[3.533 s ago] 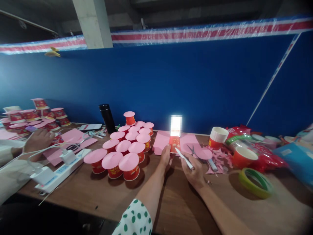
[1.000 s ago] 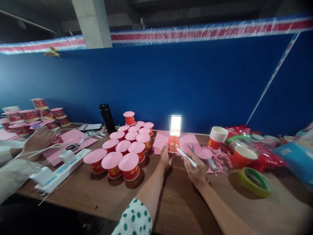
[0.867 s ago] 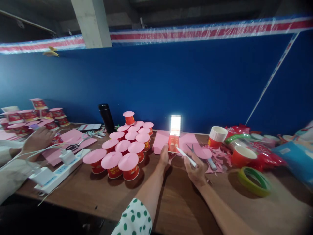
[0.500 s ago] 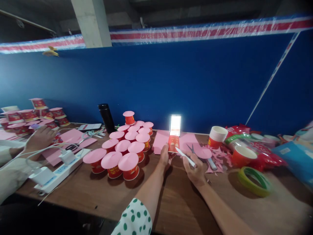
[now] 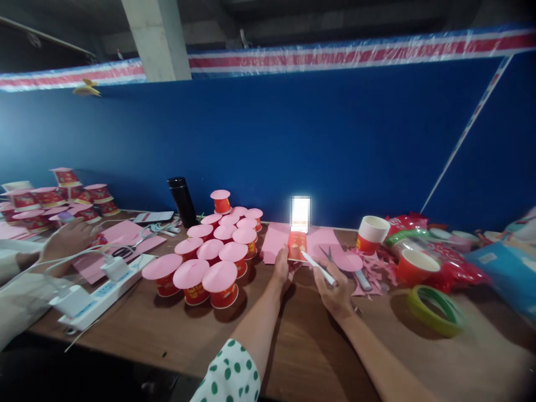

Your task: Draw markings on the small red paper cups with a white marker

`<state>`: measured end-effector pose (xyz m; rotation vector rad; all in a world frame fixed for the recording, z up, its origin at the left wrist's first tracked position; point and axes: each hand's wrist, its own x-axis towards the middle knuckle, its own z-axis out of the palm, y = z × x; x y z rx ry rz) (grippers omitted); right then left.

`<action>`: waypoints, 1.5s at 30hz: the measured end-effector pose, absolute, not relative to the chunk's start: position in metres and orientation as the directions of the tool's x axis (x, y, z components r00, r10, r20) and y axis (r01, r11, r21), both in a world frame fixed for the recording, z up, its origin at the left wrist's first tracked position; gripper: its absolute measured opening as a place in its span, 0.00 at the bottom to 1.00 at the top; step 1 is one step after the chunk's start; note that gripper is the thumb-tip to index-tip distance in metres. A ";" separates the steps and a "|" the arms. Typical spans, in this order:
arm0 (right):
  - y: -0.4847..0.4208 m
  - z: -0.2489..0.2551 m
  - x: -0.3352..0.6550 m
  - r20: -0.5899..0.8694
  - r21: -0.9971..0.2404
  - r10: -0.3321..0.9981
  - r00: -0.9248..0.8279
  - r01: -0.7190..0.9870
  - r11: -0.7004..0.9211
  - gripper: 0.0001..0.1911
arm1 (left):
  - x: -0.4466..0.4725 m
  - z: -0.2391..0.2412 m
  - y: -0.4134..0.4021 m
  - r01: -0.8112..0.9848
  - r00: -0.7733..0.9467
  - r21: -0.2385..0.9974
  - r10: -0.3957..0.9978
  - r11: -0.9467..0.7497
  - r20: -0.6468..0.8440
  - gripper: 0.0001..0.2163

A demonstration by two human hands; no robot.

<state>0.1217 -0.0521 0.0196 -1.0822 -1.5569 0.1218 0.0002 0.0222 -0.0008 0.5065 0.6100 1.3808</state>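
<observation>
My left hand is closed around the side of a red paper cup with a light printed pattern. A slim white pen-like stick is gripped in my right hand, its tip close to the lower right of the cup. Whether the tip touches the cup I cannot tell. Behind the cup is a bright, blurred-out rectangle. Pink paper sheets lie beneath and around it. Scissors with a grey handle lie beside my right hand, near a pink paper disc.
Several red cups topped with pink discs stand to the left. A black bottle, a power strip and a co-worker's hand are farther left. On the right are stacked cups, pink scraps, green tape and plastic bags.
Both my hands, the cup and the white stick stay nearly still. At the far left, the co-worker's hand has shifted slightly.
</observation>
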 end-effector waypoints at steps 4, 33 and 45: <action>-0.052 0.020 0.121 0.731 -0.601 0.674 0.104 0.566 0.565 0.11 | 0.000 0.001 0.021 -0.742 0.086 0.658 0.992 0.128 -0.096 0.16; -0.053 0.017 0.123 0.685 -0.663 0.723 0.094 0.493 0.564 0.10 | -0.001 -0.006 0.023 -0.763 0.098 0.637 0.994 0.107 -0.049 0.17; -0.052 0.015 0.124 0.658 -0.712 0.740 0.143 0.440 0.547 0.09 | 0.001 0.004 0.020 -0.753 0.078 0.646 0.992 0.125 -0.101 0.15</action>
